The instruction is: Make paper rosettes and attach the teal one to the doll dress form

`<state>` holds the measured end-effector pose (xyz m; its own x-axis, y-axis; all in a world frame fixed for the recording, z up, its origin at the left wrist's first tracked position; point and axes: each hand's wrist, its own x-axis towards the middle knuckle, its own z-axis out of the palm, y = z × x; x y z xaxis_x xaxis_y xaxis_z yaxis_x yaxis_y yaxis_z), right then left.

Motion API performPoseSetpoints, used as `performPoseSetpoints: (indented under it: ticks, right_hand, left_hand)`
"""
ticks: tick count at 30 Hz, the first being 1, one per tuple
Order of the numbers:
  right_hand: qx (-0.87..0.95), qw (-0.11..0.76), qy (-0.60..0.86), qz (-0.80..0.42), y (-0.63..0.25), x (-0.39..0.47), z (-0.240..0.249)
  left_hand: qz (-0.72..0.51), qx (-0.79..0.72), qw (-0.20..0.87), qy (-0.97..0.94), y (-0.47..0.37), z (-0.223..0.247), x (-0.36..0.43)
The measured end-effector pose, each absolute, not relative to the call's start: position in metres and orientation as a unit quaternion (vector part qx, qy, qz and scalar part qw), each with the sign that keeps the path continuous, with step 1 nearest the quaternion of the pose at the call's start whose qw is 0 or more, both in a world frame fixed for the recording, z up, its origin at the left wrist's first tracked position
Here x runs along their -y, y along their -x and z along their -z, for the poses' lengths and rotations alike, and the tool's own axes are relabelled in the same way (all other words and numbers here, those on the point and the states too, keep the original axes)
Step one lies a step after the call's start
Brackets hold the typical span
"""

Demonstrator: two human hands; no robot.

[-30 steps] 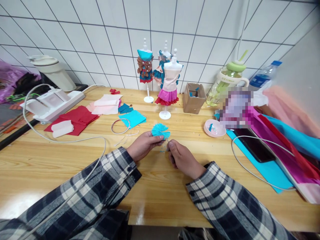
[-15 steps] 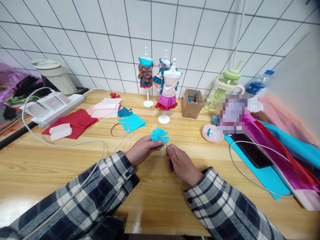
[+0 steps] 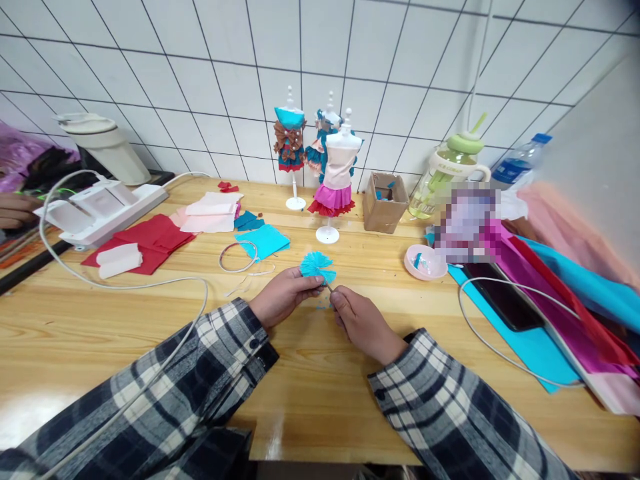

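My left hand (image 3: 280,295) pinches the lower edge of a pleated turquoise paper fan (image 3: 318,268), which is spread into a near-round rosette. My right hand (image 3: 365,320) is closed round a thin, dark, stick-like tool (image 3: 329,288); its tip meets the fan's underside, and its exact kind cannot be made out. Tiny turquoise scraps (image 3: 323,305) lie on the table below. Behind the fan stands a small white dress form (image 3: 341,163) in a cream top and a pink and red ruffled skirt. A folded turquoise paper piece (image 3: 267,241) and a ring of tape (image 3: 235,257) are left of it.
A small cardboard box (image 3: 385,207), a pink bowl (image 3: 425,262) and a drink bottle (image 3: 453,167) stand right. A phone (image 3: 507,297) lies on coloured sheets. Left are red paper (image 3: 155,243), a power strip (image 3: 107,213), a cable (image 3: 200,313) and another person's hand (image 3: 19,208).
The tool has tilted and its tip is now nearer the fan's base, with my right hand slightly shifted. Another person's hand has appeared at the far left.
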<state>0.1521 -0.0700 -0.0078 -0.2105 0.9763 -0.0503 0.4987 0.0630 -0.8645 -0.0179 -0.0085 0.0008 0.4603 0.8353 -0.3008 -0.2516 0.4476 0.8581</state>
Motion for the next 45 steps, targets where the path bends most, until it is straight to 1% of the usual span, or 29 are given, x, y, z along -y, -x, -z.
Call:
performPoseSetpoints:
  ticks: [5,8,10,14,18,23,26,30,32,34,37,42,45]
  right_hand:
    - [0.605,0.375,0.573,-0.407,-0.156,0.07,0.0]
    - [0.555,0.407,0.587,-0.425,-0.156,0.068,-0.003]
    - [0.546,0.41,0.581,-0.443,-0.156,0.067,-0.003]
    - [0.55,0.401,0.592,-0.431,-0.158,0.064,-0.002]
    - [0.54,0.406,0.601,-0.427,-0.159,0.063,0.001]
    - [0.543,0.403,0.599,-0.43,-0.158,0.063,0.004]
    - [0.543,0.397,0.609,-0.421,-0.158,0.064,0.002]
    - [0.544,0.415,0.597,-0.418,-0.161,0.065,0.001]
    - [0.569,0.392,0.598,-0.406,-0.162,0.064,0.003]
    - [0.609,0.343,0.603,-0.386,-0.162,0.064,0.005]
    - [0.647,0.29,0.602,-0.368,-0.161,0.064,0.005]
    - [0.62,0.32,0.627,-0.347,-0.165,0.063,0.004]
    - [0.643,0.296,0.606,-0.361,-0.166,0.061,0.004]
  left_hand:
    - [-0.36,-0.376,0.765,-0.38,0.019,0.0,0.009]
    - [-0.335,-0.362,0.752,-0.437,0.019,0.001,0.008]
    - [-0.304,-0.344,0.733,-0.502,0.019,0.001,0.009]
    - [-0.268,-0.338,0.689,-0.582,0.019,0.0,0.009]
    - [-0.289,-0.333,0.684,-0.581,0.018,-0.002,0.01]
    - [-0.275,-0.359,0.674,-0.584,0.017,-0.002,0.012]
    - [-0.277,-0.367,0.686,-0.565,0.017,-0.001,0.012]
    - [-0.313,-0.372,0.72,-0.495,0.017,-0.001,0.011]
    - [-0.344,-0.383,0.737,-0.437,0.017,-0.002,0.01]
    - [-0.364,-0.391,0.75,-0.39,0.017,-0.003,0.01]
    - [-0.363,-0.388,0.764,-0.368,0.018,-0.005,0.009]
    - [-0.378,-0.387,0.766,-0.346,0.018,-0.004,0.008]
    - [-0.38,-0.388,0.764,-0.348,0.018,-0.003,0.007]
